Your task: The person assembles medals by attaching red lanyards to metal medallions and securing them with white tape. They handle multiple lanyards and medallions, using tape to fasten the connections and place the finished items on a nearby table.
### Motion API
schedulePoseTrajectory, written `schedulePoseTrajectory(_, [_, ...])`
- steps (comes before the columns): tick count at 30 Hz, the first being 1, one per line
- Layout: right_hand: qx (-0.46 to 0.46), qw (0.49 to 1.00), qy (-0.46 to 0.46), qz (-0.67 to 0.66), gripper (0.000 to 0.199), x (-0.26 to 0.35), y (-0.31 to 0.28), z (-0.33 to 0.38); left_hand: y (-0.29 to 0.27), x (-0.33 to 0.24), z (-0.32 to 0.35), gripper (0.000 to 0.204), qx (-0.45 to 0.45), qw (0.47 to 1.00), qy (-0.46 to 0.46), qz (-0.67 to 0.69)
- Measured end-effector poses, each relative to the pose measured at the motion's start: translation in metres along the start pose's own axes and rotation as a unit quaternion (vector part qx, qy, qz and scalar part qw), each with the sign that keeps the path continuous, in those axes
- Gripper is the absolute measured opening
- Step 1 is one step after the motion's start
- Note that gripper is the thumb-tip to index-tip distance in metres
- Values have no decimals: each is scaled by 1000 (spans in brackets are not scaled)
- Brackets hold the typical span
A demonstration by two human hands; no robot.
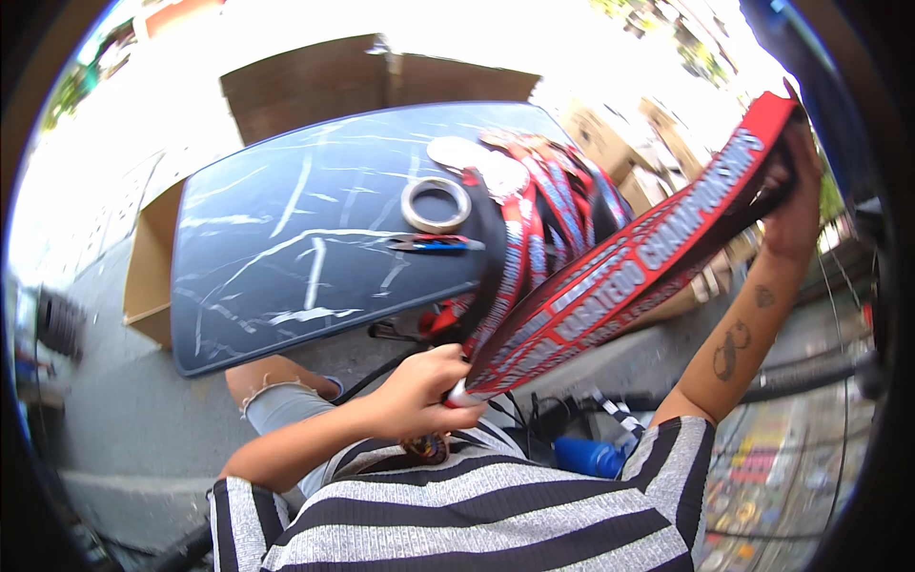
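Observation:
A bundle of red and black printed medal ribbons (634,272) stretches on a slant between my two hands. My left hand (429,391) is closed round its lower end, close to my chest, where a white band shows beside the fingers. Just under that hand hangs a round, dark medal (426,448) with coloured markings. Raised at the far right, my right hand (793,195) has its fingers wrapped round the upper end, partly hidden by the ribbons. More red and blue ribbons (558,195) lie heaped on the right side of the table.
The dark marble-patterned table (276,248) carries a roll of tape (436,206), a blue-and-black slim tool (436,244) and white round pieces (460,153). Cardboard boxes (310,91) stand behind and beside it. A blue bottle (588,457) and cables lie near my right side.

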State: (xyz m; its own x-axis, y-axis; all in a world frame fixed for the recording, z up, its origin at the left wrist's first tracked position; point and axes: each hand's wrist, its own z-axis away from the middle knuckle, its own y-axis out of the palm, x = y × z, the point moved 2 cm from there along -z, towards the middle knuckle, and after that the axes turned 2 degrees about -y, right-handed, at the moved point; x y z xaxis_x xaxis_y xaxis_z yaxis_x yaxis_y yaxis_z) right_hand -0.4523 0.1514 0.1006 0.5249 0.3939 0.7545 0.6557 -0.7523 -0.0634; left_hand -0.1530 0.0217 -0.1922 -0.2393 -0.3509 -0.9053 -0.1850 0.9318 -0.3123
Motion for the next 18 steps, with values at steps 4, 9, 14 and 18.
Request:
schedulePoseTrajectory(4, [-29,994,-82,67,40,73,-88,28,54,10,-93,24,195,980,29,29])
schedulePoseTrajectory(9, [-39,973,-85,212,36,80,-116,59,116,9,-136,83,162,978,111,68])
schedulePoseTrajectory(14, [-54,924,32,376,50,-47,-140,62,70,38,-78,54,295,940,-82,153])
schedulePoseTrajectory(18, [-93,905,69,410,46,-184,-168,64,-2,41,-12,41,161,925,-234,251])
